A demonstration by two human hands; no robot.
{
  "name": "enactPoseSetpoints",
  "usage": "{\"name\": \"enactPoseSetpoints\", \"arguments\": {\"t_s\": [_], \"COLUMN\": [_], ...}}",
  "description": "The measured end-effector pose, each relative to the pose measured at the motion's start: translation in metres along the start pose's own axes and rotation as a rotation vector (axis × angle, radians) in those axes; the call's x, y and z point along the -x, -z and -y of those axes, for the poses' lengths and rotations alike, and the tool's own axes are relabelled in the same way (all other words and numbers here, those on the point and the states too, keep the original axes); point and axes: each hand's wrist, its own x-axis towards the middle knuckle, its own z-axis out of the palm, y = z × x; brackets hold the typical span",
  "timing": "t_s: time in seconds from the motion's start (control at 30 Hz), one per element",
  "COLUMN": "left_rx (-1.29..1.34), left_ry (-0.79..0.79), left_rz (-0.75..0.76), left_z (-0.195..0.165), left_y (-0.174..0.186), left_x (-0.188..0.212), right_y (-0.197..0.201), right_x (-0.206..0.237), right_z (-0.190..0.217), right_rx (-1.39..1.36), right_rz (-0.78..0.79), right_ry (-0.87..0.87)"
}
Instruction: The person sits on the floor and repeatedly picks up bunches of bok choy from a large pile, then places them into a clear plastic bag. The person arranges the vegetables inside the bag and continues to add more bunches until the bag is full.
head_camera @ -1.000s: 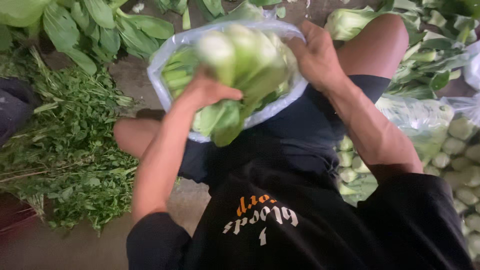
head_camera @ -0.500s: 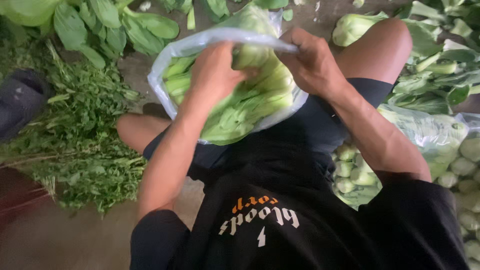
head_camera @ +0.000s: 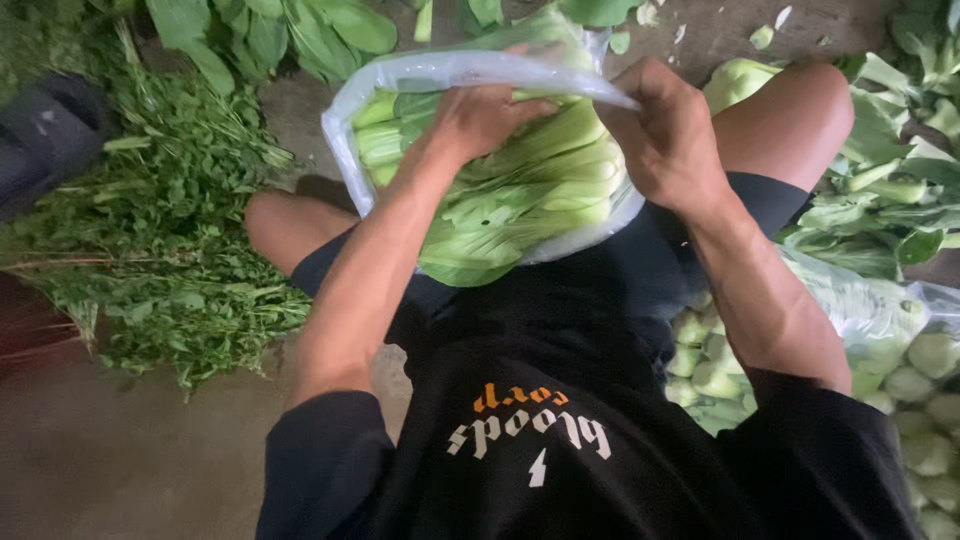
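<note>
A clear plastic bag (head_camera: 400, 80) lies over my lap, stuffed with pale green bok choy (head_camera: 520, 190). My left hand (head_camera: 480, 115) is pushed into the bag's mouth, pressing on the bok choy stems. My right hand (head_camera: 665, 140) grips the bag's rim on the right side and pulls it taut. Leaf tips stick out of the bag toward my black shirt.
A heap of small-leaved green herbs (head_camera: 160, 230) lies on the floor at left, with a dark sandal (head_camera: 50, 140) beside it. Loose bok choy (head_camera: 890, 180) is piled at right. Filled plastic bags of bok choy (head_camera: 900, 350) sit at lower right. More leafy greens (head_camera: 270, 30) lie at the top.
My left hand has gone from the bag's near edge deeper into its mouth. The bok choy has sunk further into the bag, and the bag has tilted toward my lap.
</note>
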Motion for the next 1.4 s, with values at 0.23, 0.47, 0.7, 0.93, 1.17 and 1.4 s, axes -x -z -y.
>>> {"name": "enactPoseSetpoints", "arguments": {"t_s": [0.23,0.47,0.7,0.93,1.17,1.4], "left_rx": [-0.128,-0.464,-0.476,-0.721,-0.455,-0.332], "left_ry": [0.221,0.227,-0.060,-0.283,-0.233,-0.038], "left_rz": [0.196,0.041,-0.415,-0.006,-0.020,-0.130], "left_z": [-0.048,-0.103,-0.078,-0.104,-0.094,-0.071], "left_y": [0.029,-0.020,-0.049,-0.051,-0.063,-0.107], "left_x": [-0.002,0.008,0.039,0.102,0.118,0.118], "right_y": [0.004,-0.009,-0.005,-0.085,-0.105,-0.083], "right_x": [-0.004,-0.012,0.041,0.137,0.150,0.142], "right_z": [0.007,0.020,0.022,-0.019,-0.033,-0.024], "right_rx": [0.194,0.399,0.270,-0.154,-0.340,-0.304], "right_rz": [-0.008,-0.010,-0.253,-0.440,-0.295,-0.055], "right_ry": [0.029,0.150,-0.094,-0.452,-0.251,-0.162]}}
